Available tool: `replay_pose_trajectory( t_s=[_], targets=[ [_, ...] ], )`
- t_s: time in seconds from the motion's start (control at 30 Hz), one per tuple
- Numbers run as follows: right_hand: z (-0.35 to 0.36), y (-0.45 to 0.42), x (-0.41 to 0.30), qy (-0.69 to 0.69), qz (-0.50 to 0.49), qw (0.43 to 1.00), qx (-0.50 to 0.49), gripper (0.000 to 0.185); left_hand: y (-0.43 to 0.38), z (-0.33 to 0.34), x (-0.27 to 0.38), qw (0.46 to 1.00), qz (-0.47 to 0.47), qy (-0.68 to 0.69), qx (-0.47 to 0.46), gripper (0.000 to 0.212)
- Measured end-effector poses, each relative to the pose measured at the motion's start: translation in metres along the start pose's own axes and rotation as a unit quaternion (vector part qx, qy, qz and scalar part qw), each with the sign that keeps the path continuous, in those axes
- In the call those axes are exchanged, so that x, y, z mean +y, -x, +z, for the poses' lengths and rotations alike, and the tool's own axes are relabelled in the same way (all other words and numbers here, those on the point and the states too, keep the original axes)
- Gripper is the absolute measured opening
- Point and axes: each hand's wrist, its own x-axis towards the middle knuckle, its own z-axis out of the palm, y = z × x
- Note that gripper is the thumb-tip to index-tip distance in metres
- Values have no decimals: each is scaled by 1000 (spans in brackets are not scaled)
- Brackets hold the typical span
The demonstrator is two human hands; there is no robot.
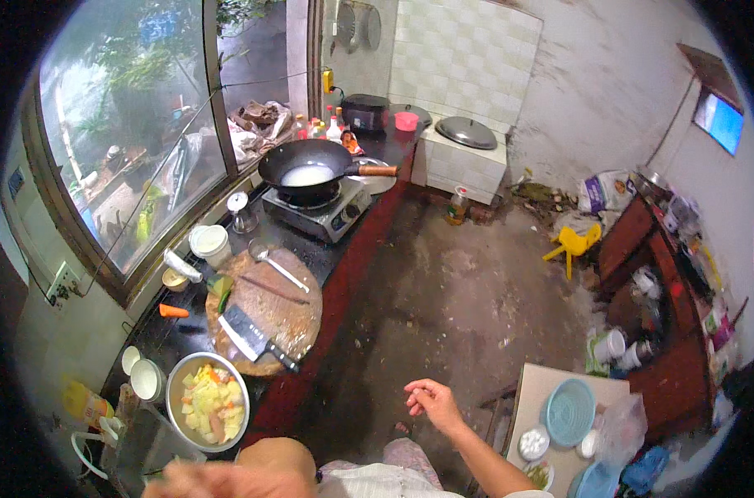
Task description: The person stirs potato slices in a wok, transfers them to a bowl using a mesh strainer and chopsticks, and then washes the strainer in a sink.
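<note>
My right hand (431,401) hangs over the floor in front of me, fingers loosely curled, with nothing in it. My left hand (196,479) is blurred at the bottom edge, below a steel bowl (172,398) of cut vegetables; its fingers cannot be made out. A cleaver (246,333) lies on a round wooden chopping board (296,274), with a metal ladle (283,271), a thin brown stick (274,291) and a green chili (224,302). Behind the board, a black wok (302,159) holding whitish liquid sits on a portable stove (333,215).
A piece of carrot (174,310), a white tub (210,243) and stacked bowls (146,380) stand along the counter by the window. At right are a small table (532,392) with blue baskets (570,411) and a yellow stool (573,241). An oil bottle (457,205) stands on the floor.
</note>
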Motion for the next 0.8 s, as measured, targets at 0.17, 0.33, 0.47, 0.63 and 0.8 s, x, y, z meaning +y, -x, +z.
replay_pose_trajectory(
  t_s=[0.17, 0.33, 0.47, 0.63, 0.8],
  targets=[
    [-65, -93, -49, 12, -10, 1000, -12, 17, 98, 42, -63, 955, -158, 17, -249, 15],
    [-108, -178, -54, -14, 24, 997, -68, 20, 197, 33, -137, 820, -282, -101, -487, 17],
    [-130, -254, -73, 16, 43, 992, -120, 21, 267, 10, -190, 756, -306, -208, -540, 7],
    [-161, -365, -118, 36, 14, 991, -126, 23, 344, -11, -258, 680, -355, -322, -555, 8],
    [-209, -474, -185, 72, -20, 986, -149, 27, 412, 37, -346, 627, -411, -310, -585, 15]
  ],
)
